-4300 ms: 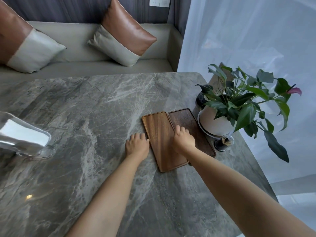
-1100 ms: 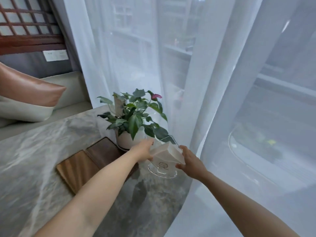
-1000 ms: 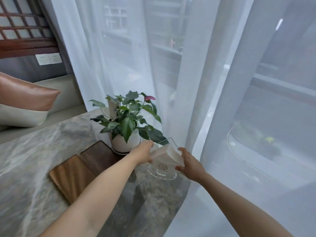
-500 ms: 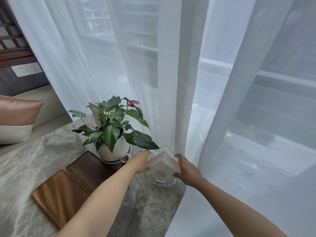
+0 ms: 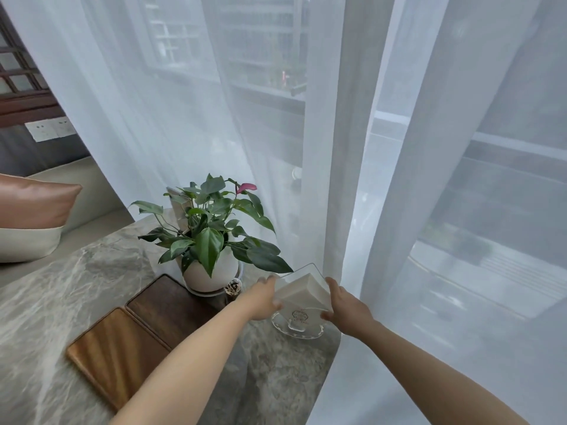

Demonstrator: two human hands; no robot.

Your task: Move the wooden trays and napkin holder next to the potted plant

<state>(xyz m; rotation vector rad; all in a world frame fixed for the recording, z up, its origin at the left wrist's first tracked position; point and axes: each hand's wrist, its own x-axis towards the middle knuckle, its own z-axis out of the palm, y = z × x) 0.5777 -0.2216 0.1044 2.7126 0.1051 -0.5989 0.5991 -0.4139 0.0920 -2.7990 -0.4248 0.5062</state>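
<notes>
Resting now on the bench [image 5: 92, 289] near its curtain-side edge, the napkin holder [image 5: 302, 302] has come beside the potted plant [image 5: 211, 240]; left hand [image 5: 262, 302] and right hand [image 5: 345, 311] still press its sides. Both wooden trays [image 5: 144, 332] already lie alongside, so only release remains.

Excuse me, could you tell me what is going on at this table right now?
A person grips a clear napkin holder between the left hand and right hand, at the marble table's corner beside the potted plant. Two wooden trays already lie side by side next to the pot.
</notes>
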